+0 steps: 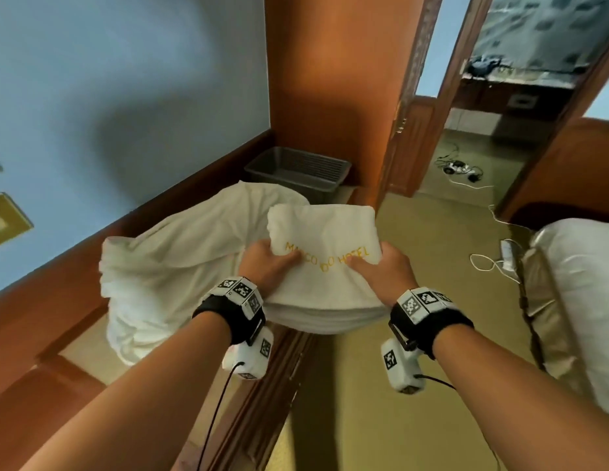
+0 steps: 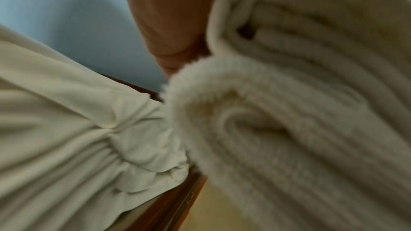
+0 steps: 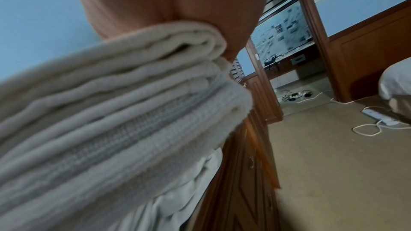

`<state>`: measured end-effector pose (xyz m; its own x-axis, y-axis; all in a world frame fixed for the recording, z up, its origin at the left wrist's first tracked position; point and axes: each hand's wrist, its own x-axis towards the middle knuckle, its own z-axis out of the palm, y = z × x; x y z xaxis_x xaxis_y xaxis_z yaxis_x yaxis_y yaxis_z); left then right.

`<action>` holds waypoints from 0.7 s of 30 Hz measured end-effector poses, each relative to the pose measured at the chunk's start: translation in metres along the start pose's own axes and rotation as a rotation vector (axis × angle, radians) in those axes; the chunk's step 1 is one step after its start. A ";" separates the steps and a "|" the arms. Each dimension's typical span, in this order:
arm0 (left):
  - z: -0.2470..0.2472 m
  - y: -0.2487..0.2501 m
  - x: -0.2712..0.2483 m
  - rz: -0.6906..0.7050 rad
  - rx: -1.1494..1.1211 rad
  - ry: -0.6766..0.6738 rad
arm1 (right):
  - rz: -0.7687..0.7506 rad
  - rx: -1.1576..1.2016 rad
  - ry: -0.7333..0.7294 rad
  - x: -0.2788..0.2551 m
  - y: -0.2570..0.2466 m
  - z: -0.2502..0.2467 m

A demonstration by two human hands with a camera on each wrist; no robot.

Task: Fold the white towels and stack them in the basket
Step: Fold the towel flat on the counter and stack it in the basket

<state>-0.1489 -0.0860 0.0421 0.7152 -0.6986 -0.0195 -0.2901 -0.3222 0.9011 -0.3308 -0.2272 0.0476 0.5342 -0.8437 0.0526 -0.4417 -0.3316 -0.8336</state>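
Note:
I hold a thick folded white towel (image 1: pixel 325 232) with yellow embroidered lettering up in the air, over the front edge of a wooden counter. My left hand (image 1: pixel 267 263) grips its left side, thumb on top. My right hand (image 1: pixel 381 266) grips its right side the same way. Its stacked folds fill the left wrist view (image 2: pixel 300 111) and the right wrist view (image 3: pixel 115 103). A dark grey plastic basket (image 1: pixel 298 168) stands beyond the towel at the counter's far end, against the wooden wall; I see nothing inside it. A rumpled white cloth (image 1: pixel 167 260) lies on the counter to the left.
The wooden counter (image 1: pixel 259 385) has drawers on its front. A bed with white bedding (image 1: pixel 581 273) stands at the right. A power strip and white cables (image 1: pixel 500 256) lie on the carpet. An open doorway (image 1: pixel 473 137) leads to another room with more cables.

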 end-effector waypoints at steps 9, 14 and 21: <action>0.111 0.050 0.152 0.026 0.000 -0.100 | 0.050 -0.035 0.116 0.136 0.052 -0.068; 0.143 0.058 0.249 0.006 0.007 -0.114 | 0.046 -0.074 0.120 0.234 0.070 -0.066; 0.149 0.065 0.392 -0.048 -0.008 -0.036 | 0.004 -0.169 0.044 0.397 0.058 -0.042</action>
<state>0.0175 -0.4757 0.0284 0.7052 -0.7047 -0.0785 -0.2506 -0.3513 0.9021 -0.1746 -0.5987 0.0435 0.5015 -0.8617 0.0768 -0.5607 -0.3913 -0.7297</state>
